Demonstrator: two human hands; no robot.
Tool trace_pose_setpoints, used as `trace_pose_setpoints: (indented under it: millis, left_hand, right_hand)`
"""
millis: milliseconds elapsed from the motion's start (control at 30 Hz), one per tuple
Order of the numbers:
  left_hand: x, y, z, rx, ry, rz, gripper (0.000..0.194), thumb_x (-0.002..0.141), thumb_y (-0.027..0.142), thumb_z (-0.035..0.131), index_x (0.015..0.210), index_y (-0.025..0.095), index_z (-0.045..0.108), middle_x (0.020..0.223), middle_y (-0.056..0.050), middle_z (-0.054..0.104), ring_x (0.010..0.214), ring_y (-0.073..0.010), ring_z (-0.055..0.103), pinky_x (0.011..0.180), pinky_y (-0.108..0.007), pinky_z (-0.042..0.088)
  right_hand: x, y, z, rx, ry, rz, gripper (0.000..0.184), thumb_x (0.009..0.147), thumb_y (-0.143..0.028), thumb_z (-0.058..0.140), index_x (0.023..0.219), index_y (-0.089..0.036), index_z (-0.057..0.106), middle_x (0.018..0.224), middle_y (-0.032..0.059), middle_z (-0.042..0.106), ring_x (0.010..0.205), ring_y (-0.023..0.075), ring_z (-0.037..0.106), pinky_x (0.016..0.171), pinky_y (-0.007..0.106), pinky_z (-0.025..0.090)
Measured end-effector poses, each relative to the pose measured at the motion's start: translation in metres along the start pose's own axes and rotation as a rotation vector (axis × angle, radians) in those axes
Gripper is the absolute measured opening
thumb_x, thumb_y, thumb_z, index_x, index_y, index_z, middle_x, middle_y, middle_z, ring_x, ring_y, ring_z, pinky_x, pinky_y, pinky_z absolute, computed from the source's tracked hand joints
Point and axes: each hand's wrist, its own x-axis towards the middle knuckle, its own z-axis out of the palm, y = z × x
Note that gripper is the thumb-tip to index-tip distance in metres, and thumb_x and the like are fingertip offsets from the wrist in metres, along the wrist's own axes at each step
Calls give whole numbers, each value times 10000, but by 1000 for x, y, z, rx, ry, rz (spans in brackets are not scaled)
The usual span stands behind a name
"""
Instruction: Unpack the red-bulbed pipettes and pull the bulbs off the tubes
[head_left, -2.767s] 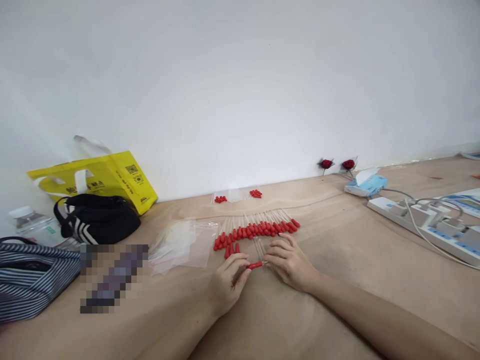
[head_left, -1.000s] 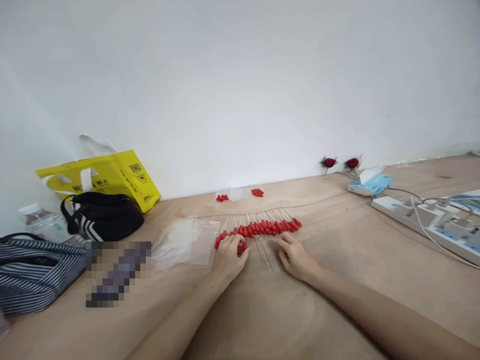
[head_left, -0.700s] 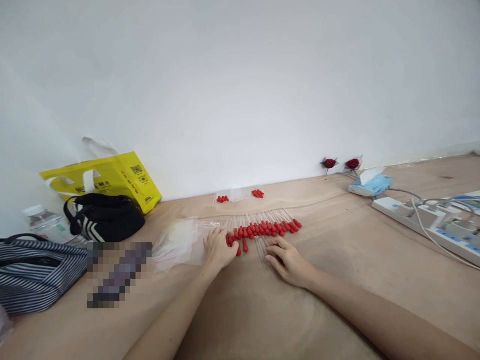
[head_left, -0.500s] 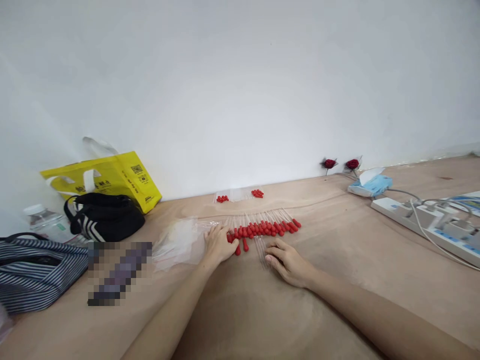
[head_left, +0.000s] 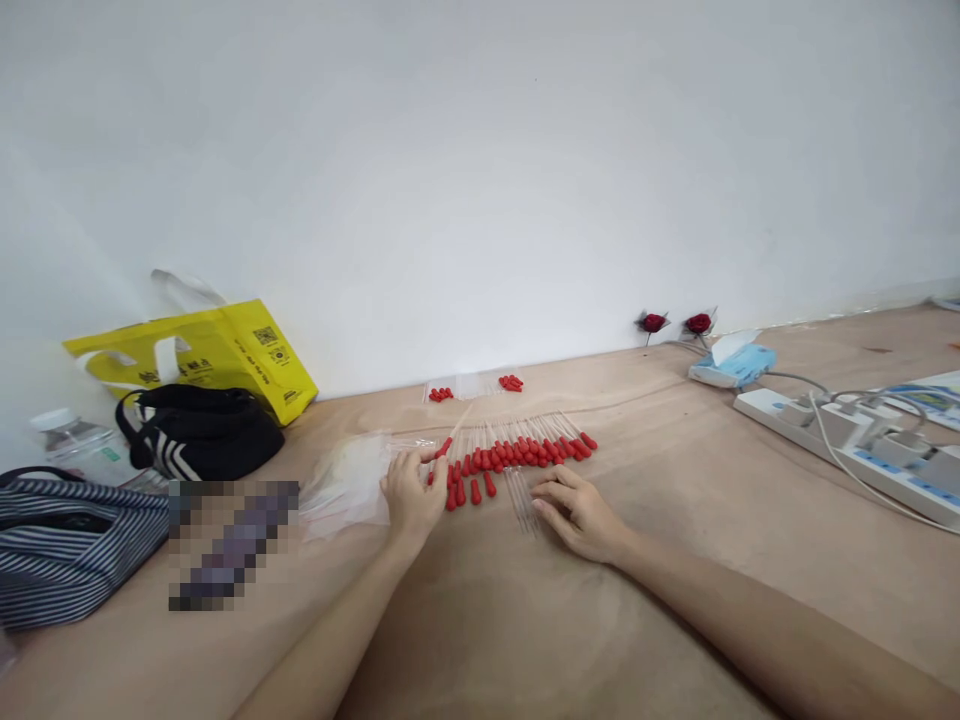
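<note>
A row of glass droppers with red rubber bulbs (head_left: pixel 517 453) lies on the table, thin tubes pointing toward the wall. At its left end my left hand (head_left: pixel 411 497) is closed on one dropper (head_left: pixel 444 447), its thin tip slanting up and right. Several loose red bulbs (head_left: pixel 475 492) lie just in front of the row. Thin clear glass tubes (head_left: pixel 519 500) lie in front of the row's middle. Beside their right side rests my right hand (head_left: pixel 577 515), fingers loosely curled and slightly apart, with nothing visible in them.
Clear plastic bags (head_left: pixel 349 480) lie left of my left hand. Small bags with red bulbs (head_left: pixel 511 383) are by the wall. A yellow bag (head_left: pixel 247 350), black pouch (head_left: pixel 202 435) and striped bag (head_left: pixel 75 545) stand left. A tissue pack (head_left: pixel 731 365) and power strip (head_left: pixel 787 415) are right.
My left hand has drawn back a little to the left, and a dropper now shows tilted at its fingertips. More red bulbs are uncovered there. My right hand stays almost in place.
</note>
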Motion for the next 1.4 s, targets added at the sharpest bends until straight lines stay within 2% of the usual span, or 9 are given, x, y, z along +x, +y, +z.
trace_pose_setpoints:
  millis: [67, 167, 267, 400, 667, 767, 900, 1167, 1400]
  left_hand:
    - [-13, -6, -6, -144, -12, 81, 142, 751, 287, 498, 764, 179, 590, 781, -35, 599, 796, -195, 536, 727, -341, 400]
    - [-32, -9, -11, -263, -144, 246, 143, 767, 290, 511, 803, 193, 610, 797, -28, 592, 804, -175, 528, 743, -323, 416]
    - [-44, -4, -11, -291, -300, 361, 150, 781, 278, 517, 859, 217, 630, 819, -25, 586, 813, -163, 523, 761, -325, 416]
    - [-46, 4, -10, -265, -399, 441, 174, 789, 287, 519, 909, 261, 642, 816, -20, 591, 791, -162, 526, 750, -347, 404]
    - [-46, 6, -13, -232, -402, 526, 167, 787, 295, 525, 896, 270, 649, 812, -22, 613, 790, -166, 545, 731, -350, 418]
    - [-48, 8, -11, -217, -414, 582, 245, 779, 293, 533, 1011, 253, 600, 950, -41, 621, 905, -183, 545, 794, -364, 423]
    - [-51, 12, -5, -201, -401, 709, 338, 798, 290, 512, 1130, 227, 524, 1074, -64, 609, 1051, -198, 514, 888, -384, 405]
    - [-56, 15, 2, -185, -163, 823, 154, 828, 184, 465, 845, 194, 617, 842, -36, 698, 897, -187, 624, 893, -432, 403]
    - [-58, 17, -2, -202, -155, 798, 162, 818, 150, 457, 774, 195, 606, 764, -14, 697, 850, -175, 640, 914, -415, 375]
  right_hand:
    - [0, 1, 0, -50, 117, -16, 219, 815, -195, 464, 1017, -152, 541, 948, 98, 509, 897, 171, 510, 775, 304, 452]
    - [-1, 2, -2, -165, 253, -50, 371, 798, -217, 496, 1160, -139, 465, 1115, 147, 440, 1053, 213, 442, 862, 365, 412]
    - [-2, 3, -5, -292, 174, -119, 442, 782, -287, 538, 1202, -179, 454, 1212, 146, 405, 1116, 246, 397, 889, 424, 372]
    - [-3, 0, -7, -372, 52, -194, 296, 796, -320, 532, 1083, -252, 562, 1209, 92, 468, 1113, 239, 413, 900, 455, 329]
    - [-2, 1, 0, -307, -18, -219, 168, 826, -266, 501, 945, -258, 621, 877, 16, 653, 933, 161, 534, 949, 441, 262]
    - [-3, 2, 2, -286, 20, -263, 159, 828, -238, 495, 926, -251, 620, 749, -5, 667, 877, 152, 551, 965, 453, 240]
    - [-4, -3, 2, -308, 44, -324, 197, 822, -206, 488, 980, -252, 596, 733, -5, 666, 864, 157, 551, 958, 469, 255]
    - [-3, -11, -1, -370, 24, -355, 219, 824, -172, 436, 922, -271, 605, 586, -18, 608, 786, 155, 541, 916, 465, 274]
    - [-4, -13, -2, -410, 27, -367, 165, 814, -169, 461, 870, -239, 600, 550, -32, 595, 763, 148, 530, 903, 445, 255]
